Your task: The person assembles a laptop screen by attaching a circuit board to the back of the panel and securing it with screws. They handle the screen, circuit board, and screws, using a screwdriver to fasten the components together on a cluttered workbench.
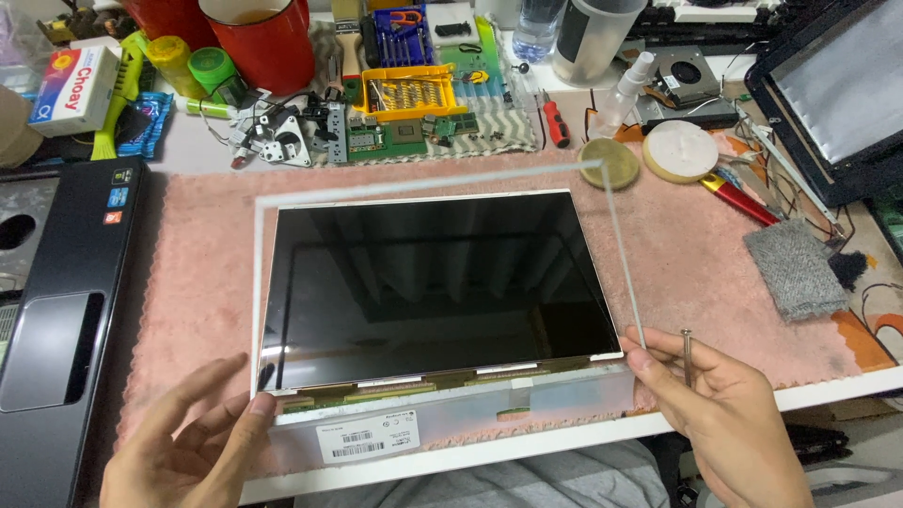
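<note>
Two bare hands enter from the bottom edge of the head view: the left hand (pixel 193 442) with long, slender fingers (pixel 202 386) and short, unpainted nails, the right hand (pixel 729 423) equally unadorned. No gloves, rings, watch or sleeves show at either wrist. Between the forearms, a lap clothed in plain grey fabric (pixel 527 480) shows below.

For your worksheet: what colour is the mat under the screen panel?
Pink mat, head view.
</note>
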